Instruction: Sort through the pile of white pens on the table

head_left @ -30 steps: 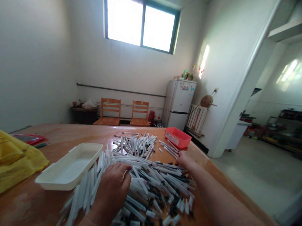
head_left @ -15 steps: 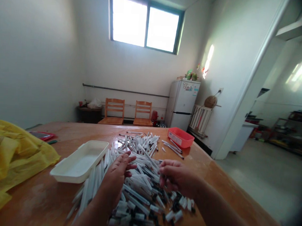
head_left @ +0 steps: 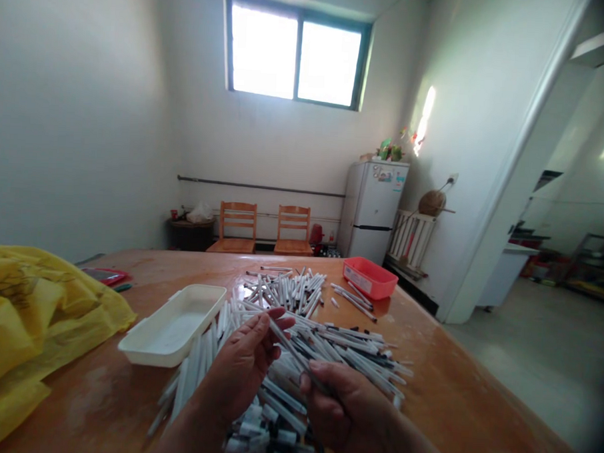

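Observation:
A slim whitish-grey pen slants between my two hands above a pile of pens. My right hand is closed round its near end, thumb on top. At the far end, my left hand has its thumb and fingers about the tip. Under and around both hands lie many white pens and pen barrels. Close to me, below the hands, is a heap of clear and black pen caps, partly hidden by my right hand. A farther bunch of white pens lies beyond my left hand.
A cream plastic tray stands left of the pile. A red plastic basket sits at the back right, with several pens beside it. A yellow plastic bag covers the table's left side. Two wooden chairs stand beyond the wooden table.
My right hand has come nearer and lower, and a pen now shows in it, reaching to my left hand. The left fingers have drawn in. The view has shifted slightly left.

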Available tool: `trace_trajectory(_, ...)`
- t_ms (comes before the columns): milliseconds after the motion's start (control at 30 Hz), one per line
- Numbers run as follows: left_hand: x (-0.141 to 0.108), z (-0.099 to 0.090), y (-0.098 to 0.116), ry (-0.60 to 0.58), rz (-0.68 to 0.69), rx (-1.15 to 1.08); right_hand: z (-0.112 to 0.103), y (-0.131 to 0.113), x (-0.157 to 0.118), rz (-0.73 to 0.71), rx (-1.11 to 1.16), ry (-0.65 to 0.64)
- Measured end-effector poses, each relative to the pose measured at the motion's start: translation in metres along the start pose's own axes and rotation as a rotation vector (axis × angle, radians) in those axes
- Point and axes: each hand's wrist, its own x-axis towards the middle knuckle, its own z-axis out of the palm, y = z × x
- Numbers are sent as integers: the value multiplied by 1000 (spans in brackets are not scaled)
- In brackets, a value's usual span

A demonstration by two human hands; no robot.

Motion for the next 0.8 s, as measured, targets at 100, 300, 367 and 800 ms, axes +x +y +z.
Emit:
trace_trajectory(100,3,-1,-2,17,65,14,3,-1,-2,-73,-33,-3)
trace_trajectory(300,8,-3,-10,146,132,171,12,-3,-5,-283,-677,280)
trace_trajectory(367,8,-3,-13,222,147,254,15,-3,-6,-417,-1027,386)
trace_trajectory(800,1,8,-19,28,99,302,12,7,6,-196,-341,145)
